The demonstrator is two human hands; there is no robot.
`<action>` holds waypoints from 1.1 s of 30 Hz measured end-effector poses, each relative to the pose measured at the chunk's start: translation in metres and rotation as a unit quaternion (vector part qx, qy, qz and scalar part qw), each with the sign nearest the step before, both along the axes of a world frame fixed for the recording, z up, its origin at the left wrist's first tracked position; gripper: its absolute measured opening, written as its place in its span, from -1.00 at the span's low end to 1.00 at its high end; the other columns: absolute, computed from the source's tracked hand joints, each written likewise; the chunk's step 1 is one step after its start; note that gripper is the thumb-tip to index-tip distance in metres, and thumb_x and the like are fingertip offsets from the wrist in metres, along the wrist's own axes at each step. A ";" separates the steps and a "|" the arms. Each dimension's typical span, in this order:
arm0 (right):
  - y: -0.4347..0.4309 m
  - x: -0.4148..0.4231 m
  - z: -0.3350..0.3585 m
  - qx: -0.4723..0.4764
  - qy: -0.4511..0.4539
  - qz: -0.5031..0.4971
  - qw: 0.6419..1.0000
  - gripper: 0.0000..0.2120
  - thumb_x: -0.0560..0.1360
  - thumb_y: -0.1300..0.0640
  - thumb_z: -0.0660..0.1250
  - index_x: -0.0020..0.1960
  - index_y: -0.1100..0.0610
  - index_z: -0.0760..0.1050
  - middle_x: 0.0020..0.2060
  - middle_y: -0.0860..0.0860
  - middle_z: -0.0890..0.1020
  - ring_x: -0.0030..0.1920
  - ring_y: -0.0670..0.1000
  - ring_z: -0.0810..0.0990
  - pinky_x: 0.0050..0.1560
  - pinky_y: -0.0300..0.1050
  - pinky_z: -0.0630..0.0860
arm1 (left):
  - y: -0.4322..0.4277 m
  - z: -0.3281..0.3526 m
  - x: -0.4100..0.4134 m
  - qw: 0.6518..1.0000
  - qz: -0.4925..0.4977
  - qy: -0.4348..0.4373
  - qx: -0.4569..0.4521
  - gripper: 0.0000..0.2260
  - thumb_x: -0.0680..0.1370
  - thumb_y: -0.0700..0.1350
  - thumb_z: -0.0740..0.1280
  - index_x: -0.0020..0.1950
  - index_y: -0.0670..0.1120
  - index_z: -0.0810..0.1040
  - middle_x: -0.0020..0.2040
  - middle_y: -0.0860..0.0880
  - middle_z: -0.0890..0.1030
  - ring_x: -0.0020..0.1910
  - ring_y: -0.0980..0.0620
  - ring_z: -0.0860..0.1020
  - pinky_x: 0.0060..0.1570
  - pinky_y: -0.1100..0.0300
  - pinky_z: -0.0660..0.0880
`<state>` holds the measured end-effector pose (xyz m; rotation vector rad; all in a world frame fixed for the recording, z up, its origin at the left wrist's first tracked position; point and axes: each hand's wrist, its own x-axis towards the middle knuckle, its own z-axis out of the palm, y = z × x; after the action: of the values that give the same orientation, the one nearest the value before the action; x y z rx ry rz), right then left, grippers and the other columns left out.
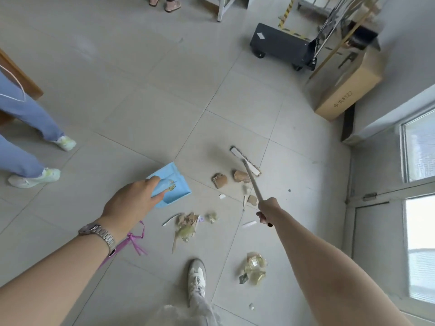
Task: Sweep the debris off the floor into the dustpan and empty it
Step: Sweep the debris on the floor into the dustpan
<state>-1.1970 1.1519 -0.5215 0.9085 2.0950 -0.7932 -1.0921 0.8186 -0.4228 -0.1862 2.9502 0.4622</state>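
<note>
Crumpled wrapper point(254, 268) and cardboard scraps point(220, 180) lie between dustpan point(175, 184) and broom point(246, 161).

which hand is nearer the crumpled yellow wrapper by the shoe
Right. The right hand grips the broom handle above the yellow wrapper; the left hand is farther off to its upper left, holding the blue dustpan.

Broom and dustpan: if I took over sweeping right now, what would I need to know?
Left hand has its grip closed on the handle of the blue dustpan, which is down by the floor.
Right hand has its grip closed on the broom stick; the brush head sits on the tiles beyond the mess.
Cardboard scraps lie between brush and pan. More scraps and crumpled clear wrappers lie nearer the feet.
Done: little or nothing looks collected.
Left: sweep it all into the pan, then empty it.
</note>
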 end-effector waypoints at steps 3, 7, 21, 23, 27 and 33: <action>0.012 -0.036 -0.019 0.019 -0.003 -0.010 1.000 -0.89 0.55 0.29 0.02 -0.10 0.28 0.28 -0.40 0.15 0.43 -0.50 0.01 0.35 -0.44 -0.21 0.20 | 0.014 -0.012 -0.032 1.000 -0.017 0.011 -0.007 -0.78 0.57 0.04 0.27 -0.03 -0.12 0.45 -0.28 -0.13 0.55 -0.41 -0.16 0.41 -0.46 0.16 0.29; 0.014 -0.070 -0.045 0.028 -0.029 -0.054 0.998 -0.88 0.57 0.26 0.03 -0.03 0.30 0.29 -0.40 0.12 0.38 -0.45 0.03 0.33 -0.40 -0.16 0.21 | 0.024 -0.029 -0.062 0.998 -0.061 0.011 -0.027 -0.80 0.52 -0.02 0.36 -0.09 -0.14 0.48 -0.40 -0.12 0.49 -0.51 -0.15 0.32 -0.55 0.22 0.18; -0.093 0.010 -0.052 -0.008 -0.171 -0.183 0.968 -0.80 0.38 0.35 -0.05 -0.36 0.19 0.25 -0.59 0.06 0.31 -0.49 -0.04 0.12 -0.45 -0.27 0.08 | -0.030 -0.034 -0.050 0.997 -0.073 -0.011 0.004 -0.78 0.56 0.06 0.24 0.05 -0.09 0.48 -0.27 -0.10 0.54 -0.35 -0.19 0.49 -0.44 0.11 0.36; -0.116 0.039 -0.052 -0.025 -0.185 -0.161 0.969 -0.76 0.47 0.32 -0.04 -0.33 0.19 0.27 -0.68 0.04 0.31 -0.50 -0.04 0.13 -0.43 -0.25 0.08 | -0.048 -0.033 -0.037 0.996 -0.085 -0.014 0.004 -0.77 0.57 0.06 0.22 0.06 -0.08 0.46 -0.26 -0.10 0.55 -0.33 -0.19 0.50 -0.42 0.10 0.38; -0.159 0.100 -0.057 -0.045 -0.213 -0.139 0.966 -0.70 0.56 0.21 0.00 -0.34 0.17 0.26 -0.52 0.07 0.29 -0.50 -0.03 0.16 -0.43 -0.23 0.11 | -0.084 -0.030 -0.004 0.994 -0.109 -0.014 0.000 -0.78 0.58 0.06 0.22 0.05 -0.09 0.46 -0.25 -0.10 0.55 -0.32 -0.20 0.50 -0.38 0.07 0.44; -0.205 0.192 -0.055 -0.054 -0.229 -0.164 0.958 -0.65 0.59 0.15 0.01 -0.36 0.17 0.25 -0.56 0.06 0.30 -0.56 -0.02 0.17 -0.52 -0.30 0.12 | -0.126 -0.019 0.042 0.991 -0.132 -0.004 -0.022 -0.78 0.57 0.04 0.24 -0.03 -0.13 0.45 -0.29 -0.13 0.54 -0.37 -0.22 0.51 -0.43 0.02 0.46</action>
<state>-1.0052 0.9470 -0.5767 1.2640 1.5053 -0.7641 -1.0504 0.6926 -0.4423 0.1962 2.9179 0.3579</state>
